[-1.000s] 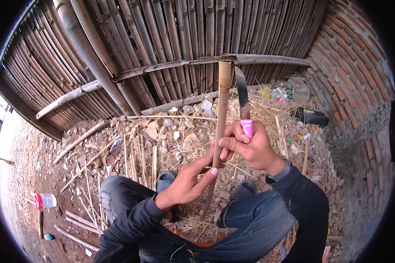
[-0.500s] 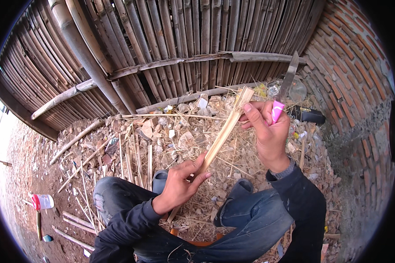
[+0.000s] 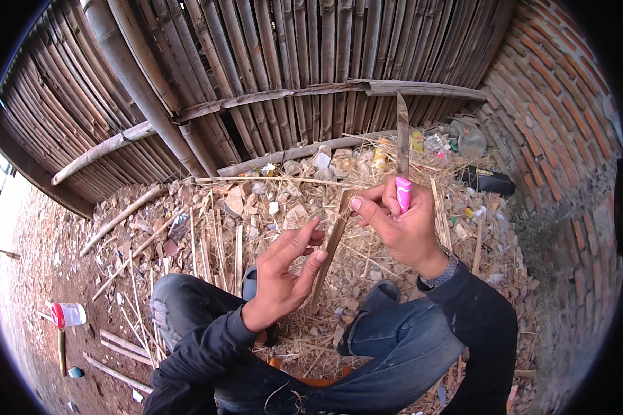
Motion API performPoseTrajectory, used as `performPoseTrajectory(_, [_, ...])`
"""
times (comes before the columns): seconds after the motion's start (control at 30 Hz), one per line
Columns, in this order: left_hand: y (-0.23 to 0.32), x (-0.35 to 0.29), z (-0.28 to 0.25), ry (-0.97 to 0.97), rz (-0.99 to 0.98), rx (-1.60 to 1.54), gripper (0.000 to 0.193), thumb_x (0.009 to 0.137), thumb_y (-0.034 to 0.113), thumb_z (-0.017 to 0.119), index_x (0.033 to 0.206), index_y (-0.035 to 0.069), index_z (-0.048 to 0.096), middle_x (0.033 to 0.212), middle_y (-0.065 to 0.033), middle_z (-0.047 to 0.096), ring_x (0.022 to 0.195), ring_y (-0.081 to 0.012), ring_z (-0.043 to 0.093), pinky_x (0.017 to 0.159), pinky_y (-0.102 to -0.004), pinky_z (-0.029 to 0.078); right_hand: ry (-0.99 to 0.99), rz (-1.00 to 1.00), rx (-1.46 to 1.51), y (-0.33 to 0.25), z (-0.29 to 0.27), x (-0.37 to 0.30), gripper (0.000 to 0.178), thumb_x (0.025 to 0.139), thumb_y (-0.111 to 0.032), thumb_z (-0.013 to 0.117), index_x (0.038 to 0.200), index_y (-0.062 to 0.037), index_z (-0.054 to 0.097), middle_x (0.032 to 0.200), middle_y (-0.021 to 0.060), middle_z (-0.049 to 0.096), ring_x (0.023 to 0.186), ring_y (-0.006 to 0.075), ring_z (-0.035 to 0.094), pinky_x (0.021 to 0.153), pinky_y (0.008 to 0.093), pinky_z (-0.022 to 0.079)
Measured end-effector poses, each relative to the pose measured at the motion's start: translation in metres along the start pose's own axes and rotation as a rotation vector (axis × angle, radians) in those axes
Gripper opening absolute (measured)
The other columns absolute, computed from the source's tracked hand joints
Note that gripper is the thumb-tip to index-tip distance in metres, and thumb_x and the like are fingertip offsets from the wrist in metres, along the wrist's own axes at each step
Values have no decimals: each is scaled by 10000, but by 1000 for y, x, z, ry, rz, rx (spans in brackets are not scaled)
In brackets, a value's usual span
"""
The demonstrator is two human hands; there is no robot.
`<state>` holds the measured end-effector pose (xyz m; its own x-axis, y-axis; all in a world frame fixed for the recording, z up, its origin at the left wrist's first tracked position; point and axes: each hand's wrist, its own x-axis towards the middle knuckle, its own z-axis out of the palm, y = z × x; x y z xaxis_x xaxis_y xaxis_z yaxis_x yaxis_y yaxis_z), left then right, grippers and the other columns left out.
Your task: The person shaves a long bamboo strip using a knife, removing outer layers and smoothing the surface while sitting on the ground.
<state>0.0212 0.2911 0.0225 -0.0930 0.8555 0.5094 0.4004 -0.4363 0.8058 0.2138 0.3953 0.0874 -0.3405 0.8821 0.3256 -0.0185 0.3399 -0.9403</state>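
My right hand [image 3: 403, 225] is closed on a knife [image 3: 403, 152] with a pink handle, its long blade pointing up and away from me. The thumb and forefinger of that same hand also pinch the top of a flat bamboo strip [image 3: 332, 252], which slants down toward my lap with a brownish face showing. Beside the strip, my left hand [image 3: 284, 273] is open with its fingers apart. Its thumb tip is close to the strip's edge; whether it touches I cannot tell.
Rubble, straw and several bamboo strips [image 3: 239, 249] cover the ground. A bamboo wall [image 3: 284, 48] stands ahead and a brick wall [image 3: 561, 117] at right. A black case [image 3: 488, 181] lies near the bricks; a red-and-white tub [image 3: 69, 315] is far left.
My left hand has loosened from the strip and its fingers have spread. The strip has turned from its pale face to a darker one and stands steeper. The knife has swung left, nearly upright.
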Motion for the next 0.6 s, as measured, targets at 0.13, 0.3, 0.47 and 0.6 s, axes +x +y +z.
performPoseTrajectory(0.13, [5, 11, -9, 91, 70, 45, 440, 911, 62, 802, 1338, 35, 700, 1012, -134, 756, 883, -216, 748, 781, -314, 594, -108, -13, -63, 0, 17, -6, 548, 895, -34, 805, 654, -113, 319, 812, 104, 764, 721, 36, 639, 588, 253, 503])
performPoseTrajectory(0.3, [9, 15, -16, 152, 37, 100, 341, 888, 46, 819, 1226, 61, 771, 899, -92, 753, 788, -186, 720, 692, -296, 559, -157, -77, -133, 12, 24, -9, 167, 866, -104, 839, 782, -34, 712, 609, -47, 550, 564, 16, 427, 495, 255, 338])
performPoseTrajectory(0.47, [7, 19, -19, 203, 148, 133, 229, 889, 25, 812, 1117, 45, 803, 879, -96, 750, 741, -184, 717, 645, -293, 548, -227, -100, -153, 8, 30, -9, 128, 844, -129, 856, 857, -33, 772, 577, -62, 494, 538, 25, 390, 484, 263, 310])
performPoseTrajectory(0.6, [11, 18, -23, 172, 86, 123, 149, 895, 25, 804, 1044, 21, 801, 851, -101, 760, 729, -184, 721, 663, -298, 552, -254, -74, -147, 5, 30, -9, 141, 842, -140, 867, 870, -37, 775, 568, -40, 495, 529, 39, 401, 483, 273, 322])
